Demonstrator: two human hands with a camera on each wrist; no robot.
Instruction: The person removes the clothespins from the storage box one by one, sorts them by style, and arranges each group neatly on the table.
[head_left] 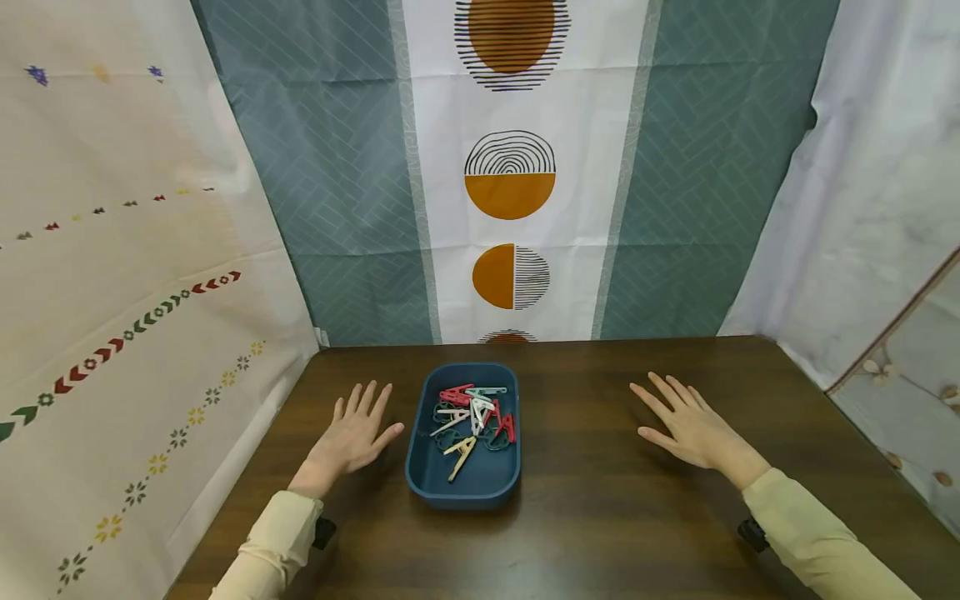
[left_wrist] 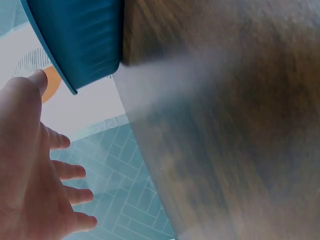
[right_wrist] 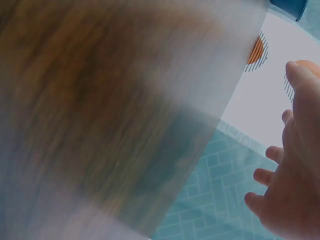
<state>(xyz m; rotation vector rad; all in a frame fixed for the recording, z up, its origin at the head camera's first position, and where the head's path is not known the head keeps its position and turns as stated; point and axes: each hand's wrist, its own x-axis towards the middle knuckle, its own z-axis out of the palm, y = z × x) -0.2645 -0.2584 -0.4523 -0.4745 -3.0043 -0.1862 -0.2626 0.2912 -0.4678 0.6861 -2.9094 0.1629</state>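
Both spread, the left hand [head_left: 349, 438] is at nine o'clock from the tray [head_left: 487, 482] of pegs [head_left: 478, 413], the right hand [head_left: 693, 430] at three.

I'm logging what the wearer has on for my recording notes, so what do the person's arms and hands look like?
Both the left hand and right hand are bare, with no gloves visible. The left sleeve and right sleeve are long and pale cream. A small black device shows at the left cuff and another at the right.
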